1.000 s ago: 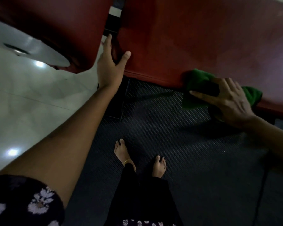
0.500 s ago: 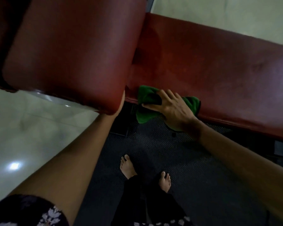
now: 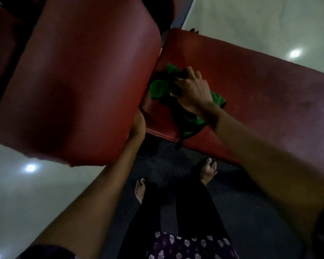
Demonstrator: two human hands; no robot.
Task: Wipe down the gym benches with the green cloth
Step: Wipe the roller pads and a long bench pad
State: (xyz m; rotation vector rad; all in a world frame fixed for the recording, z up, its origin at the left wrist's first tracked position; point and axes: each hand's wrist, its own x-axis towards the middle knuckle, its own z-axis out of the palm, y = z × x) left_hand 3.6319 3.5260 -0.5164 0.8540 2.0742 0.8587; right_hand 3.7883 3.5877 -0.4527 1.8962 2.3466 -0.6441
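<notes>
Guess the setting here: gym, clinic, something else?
Most likely a gym. Two red padded bench cushions, one raised and one flat, stand over a black textured rubber mat on a pale polished floor. The right hand wipes with a green cloth.

The single head-worn camera is looking steeply down and forward from close above the red bench pad [image 3: 260, 86], taking in its near edge, both forearms and the dark floor mat [image 3: 241, 202] below.
</notes>
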